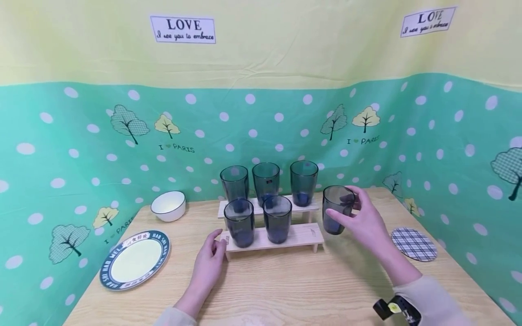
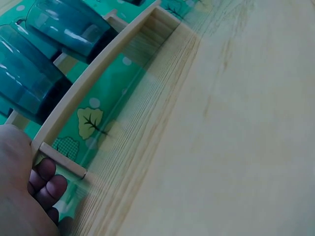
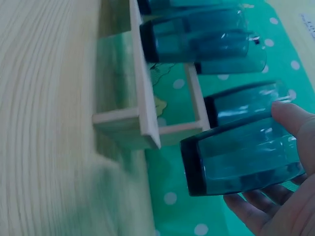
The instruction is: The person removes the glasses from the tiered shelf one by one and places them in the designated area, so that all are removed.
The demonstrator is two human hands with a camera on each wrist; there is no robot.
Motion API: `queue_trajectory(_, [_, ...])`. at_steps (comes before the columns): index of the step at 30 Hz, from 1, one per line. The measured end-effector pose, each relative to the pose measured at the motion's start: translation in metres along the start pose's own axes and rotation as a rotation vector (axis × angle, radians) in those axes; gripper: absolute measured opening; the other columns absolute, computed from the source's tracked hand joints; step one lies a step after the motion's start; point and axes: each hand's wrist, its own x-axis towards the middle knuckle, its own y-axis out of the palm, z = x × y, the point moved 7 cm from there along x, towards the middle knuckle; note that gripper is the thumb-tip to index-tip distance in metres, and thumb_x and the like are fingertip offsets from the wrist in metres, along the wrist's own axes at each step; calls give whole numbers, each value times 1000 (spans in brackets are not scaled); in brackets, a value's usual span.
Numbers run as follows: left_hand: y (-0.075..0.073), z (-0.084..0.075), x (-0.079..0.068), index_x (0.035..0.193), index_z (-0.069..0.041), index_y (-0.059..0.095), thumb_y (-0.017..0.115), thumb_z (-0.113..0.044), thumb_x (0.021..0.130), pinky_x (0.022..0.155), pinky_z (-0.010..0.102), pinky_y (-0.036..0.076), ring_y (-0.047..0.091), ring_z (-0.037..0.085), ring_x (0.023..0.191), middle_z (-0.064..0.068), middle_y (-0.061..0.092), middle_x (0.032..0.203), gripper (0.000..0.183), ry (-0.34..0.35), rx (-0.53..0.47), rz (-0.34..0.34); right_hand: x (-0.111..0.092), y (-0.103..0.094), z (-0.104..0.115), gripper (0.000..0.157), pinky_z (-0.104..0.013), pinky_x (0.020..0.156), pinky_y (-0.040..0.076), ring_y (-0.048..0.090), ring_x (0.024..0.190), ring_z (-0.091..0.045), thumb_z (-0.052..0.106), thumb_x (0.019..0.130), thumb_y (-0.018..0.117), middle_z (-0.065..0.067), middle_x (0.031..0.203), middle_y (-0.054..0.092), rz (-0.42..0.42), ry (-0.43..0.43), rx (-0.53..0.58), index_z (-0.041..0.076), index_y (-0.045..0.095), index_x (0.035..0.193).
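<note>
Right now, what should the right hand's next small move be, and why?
Probably ease the dark blue-tinted glass tumbler left over the bare right end of the low, pale wooden front shelf: the right hand grips it just beyond that end, two matching tumblers occupy the shelf's left and middle, and the left hand touches its left end.

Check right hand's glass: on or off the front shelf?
Off: the right hand grips the glass beyond the front shelf; the right wrist view shows a gap between them.
</note>
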Motion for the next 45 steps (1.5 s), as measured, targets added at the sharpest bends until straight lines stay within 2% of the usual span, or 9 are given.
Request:
queue_trajectory(7, [-1, -2, 0, 159, -5, 54, 56, -28, 117, 73, 32, 46, 53, 17, 74, 0, 56, 84, 47, -7, -9, 8, 13, -10, -17, 110, -66, 106, 49, 54, 139, -49, 59, 93, 86, -29, 149, 58, -59, 28, -51, 11, 27, 173])
queue_trajectory(13, [-1, -3, -1, 159, -5, 54, 55, -26, 118, 73, 33, 46, 53, 17, 74, 1, 56, 84, 46, -2, -10, 3, 25, -11, -25, 113, -68, 109, 47, 53, 141, -51, 59, 93, 86, -31, 151, 56, -90, 18, -57, 12, 24, 175])
queue_trajectory(26, [-3, -1, -1, 159, -4, 53, 55, -24, 118, 72, 32, 45, 52, 17, 73, 0, 55, 83, 46, -2, -11, 4, 57, 10, -48, 110, -65, 113, 47, 51, 142, -54, 49, 94, 88, -36, 160, 46, -104, 65, -19, 8, 23, 173])
queue_trajectory(38, [-1, 0, -1, 160, -4, 53, 55, -25, 117, 67, 32, 44, 51, 16, 70, 1, 55, 82, 47, -1, -26, 7, 76, 28, -66, 104, -66, 116, 43, 50, 143, -54, 37, 94, 91, -36, 157, 48, -94, 75, 8, 4, 26, 169])
queue_trajectory(45, [-1, 0, -1, 160, -5, 53, 55, -27, 118, 65, 31, 45, 51, 16, 69, 0, 56, 82, 48, -3, -34, 7, 84, 36, -75, 104, -65, 118, 42, 49, 144, -53, 35, 94, 91, -36, 158, 47, -91, 77, 19, 1, 26, 168])
